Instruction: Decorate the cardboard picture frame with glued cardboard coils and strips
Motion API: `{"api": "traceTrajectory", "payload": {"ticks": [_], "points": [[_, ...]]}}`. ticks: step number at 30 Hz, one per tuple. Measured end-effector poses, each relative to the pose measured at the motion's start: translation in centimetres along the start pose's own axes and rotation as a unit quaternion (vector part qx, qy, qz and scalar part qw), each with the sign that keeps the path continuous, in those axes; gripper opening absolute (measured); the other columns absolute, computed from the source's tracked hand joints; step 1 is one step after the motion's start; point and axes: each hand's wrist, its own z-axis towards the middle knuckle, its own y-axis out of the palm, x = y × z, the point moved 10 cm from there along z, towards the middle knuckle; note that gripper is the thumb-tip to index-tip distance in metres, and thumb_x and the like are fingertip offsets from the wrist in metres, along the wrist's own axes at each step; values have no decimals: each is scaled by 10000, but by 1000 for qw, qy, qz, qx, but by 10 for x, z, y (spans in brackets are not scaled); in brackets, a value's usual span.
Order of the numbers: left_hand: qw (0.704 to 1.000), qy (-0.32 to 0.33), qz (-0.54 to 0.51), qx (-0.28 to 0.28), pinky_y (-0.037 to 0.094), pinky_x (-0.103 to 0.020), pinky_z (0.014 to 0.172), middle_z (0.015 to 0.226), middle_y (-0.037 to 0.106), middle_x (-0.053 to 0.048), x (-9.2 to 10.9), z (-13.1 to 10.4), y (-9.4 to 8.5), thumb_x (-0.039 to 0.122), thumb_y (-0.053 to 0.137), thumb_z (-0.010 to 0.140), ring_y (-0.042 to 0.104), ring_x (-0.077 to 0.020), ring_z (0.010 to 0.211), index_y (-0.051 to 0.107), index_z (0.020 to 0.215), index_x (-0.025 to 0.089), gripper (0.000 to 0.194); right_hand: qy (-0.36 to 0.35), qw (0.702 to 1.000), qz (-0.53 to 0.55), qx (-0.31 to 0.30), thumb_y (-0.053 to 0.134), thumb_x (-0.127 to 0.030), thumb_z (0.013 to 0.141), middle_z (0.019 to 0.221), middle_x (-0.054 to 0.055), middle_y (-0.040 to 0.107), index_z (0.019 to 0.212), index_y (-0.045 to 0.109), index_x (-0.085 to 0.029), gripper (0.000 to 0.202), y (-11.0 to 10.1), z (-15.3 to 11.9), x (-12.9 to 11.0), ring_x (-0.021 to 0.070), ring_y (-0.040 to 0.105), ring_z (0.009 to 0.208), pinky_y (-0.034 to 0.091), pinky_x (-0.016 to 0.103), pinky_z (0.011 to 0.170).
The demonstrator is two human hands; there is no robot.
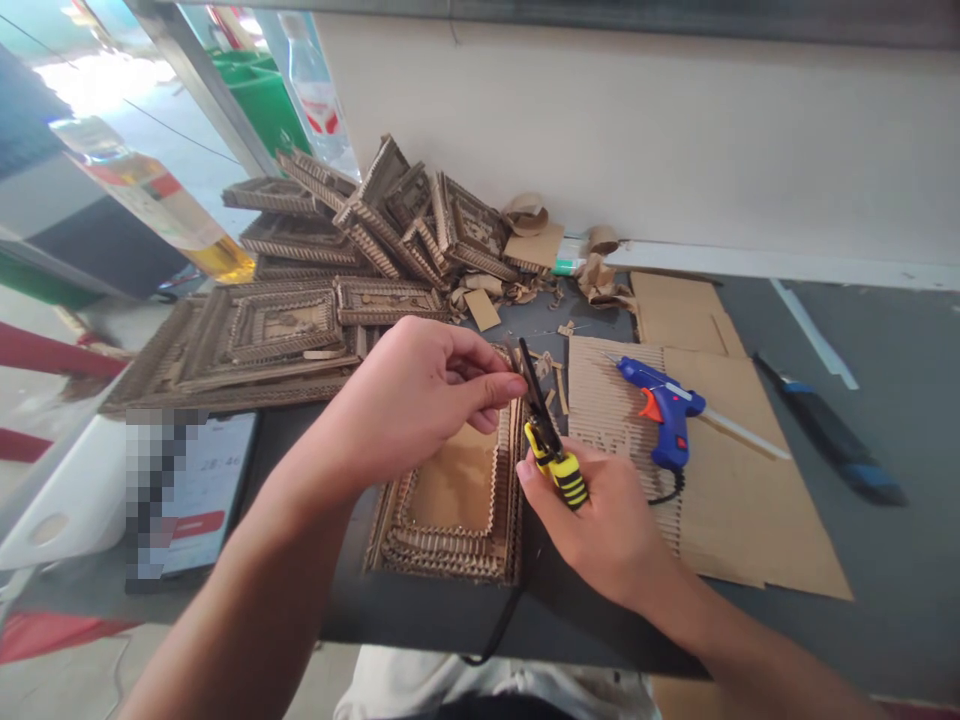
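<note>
My right hand [604,530] grips scissors [559,465] with yellow and black handles, their dark blades pointing up and away. Close to the blades, my left hand [420,400] is closed in a pinch, thumb against fingers. A thin brown piece, seemingly a cardboard strip [513,356], shows at its fingertips; the fingers hide most of it. Below both hands lies a rectangular cardboard frame [454,545] with stepped, corrugated borders and a flat tan middle. My left hand covers its far part.
Stacked cardboard frames [262,330] fill the back left. To the right, a blue glue gun [667,400] rests on cardboard sheets [750,500], beside a utility knife [832,430]. A phone [202,500] lies left; a bottle of yellow liquid [165,205] stands behind it.
</note>
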Motion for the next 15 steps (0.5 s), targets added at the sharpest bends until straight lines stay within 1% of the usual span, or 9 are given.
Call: {"api": "traceTrajectory", "payload": {"ticks": [3, 6, 8, 10, 12, 14, 15], "points": [[1000, 3, -1, -2, 559, -221, 505, 601, 707, -16, 3, 0, 1, 349, 816, 737, 670, -150, 533, 760, 736, 182, 176, -13, 999, -21, 28, 554, -296, 929, 570, -30, 564, 643, 570, -216, 297, -1, 2, 1, 115, 497, 505, 349, 252, 499], [1000, 4, 4, 2, 570, -226, 523, 615, 715, -25, 2, 1, 0, 351, 802, 762, 677, -151, 548, 769, 776, 167, 188, -17, 997, -40, 62, 563, -319, 931, 519, -32, 538, 589, 550, -215, 358, -2, 5, 3, 111, 478, 472, 337, 259, 491], [1000, 3, 5, 3, 577, -224, 551, 638, 724, -32, -2, 3, 0, 347, 798, 776, 687, -148, 572, 769, 811, 157, 195, -16, 996, -42, 72, 569, -345, 935, 488, -35, 514, 558, 531, -215, 400, -2, 6, 4, 108, 459, 449, 321, 263, 476], [1000, 9, 2, 7, 584, -228, 585, 674, 736, -39, -6, 3, 0, 346, 785, 800, 702, -150, 605, 758, 842, 152, 200, -14, 997, -35, 68, 558, -365, 948, 480, -36, 507, 551, 522, -216, 425, -4, 6, 5, 107, 452, 439, 306, 264, 462], [998, 45, 18, 31, 586, -231, 623, 721, 746, -39, -7, 2, -3, 336, 746, 842, 714, -150, 641, 741, 876, 156, 184, -11, 997, -29, 68, 544, -383, 964, 485, -34, 518, 553, 520, -219, 443, -11, 6, 6, 110, 467, 444, 313, 263, 465], [986, 119, 91, 78, 574, -228, 670, 788, 758, -37, 0, -4, -8, 301, 719, 872, 713, -142, 686, 726, 902, 163, 141, 1, 996, -32, 79, 554, -407, 970, 483, -35, 529, 575, 545, -223, 435, -27, 3, 10, 120, 483, 446, 324, 269, 470], [972, 166, 138, 94, 567, -228, 698, 830, 762, -39, 5, -8, -8, 282, 709, 882, 709, -138, 717, 722, 913, 167, 119, 6, 995, -37, 91, 566, -414, 969, 482, -36, 534, 597, 567, -226, 417, -39, 1, 12, 126, 487, 443, 322, 275, 469]]}}
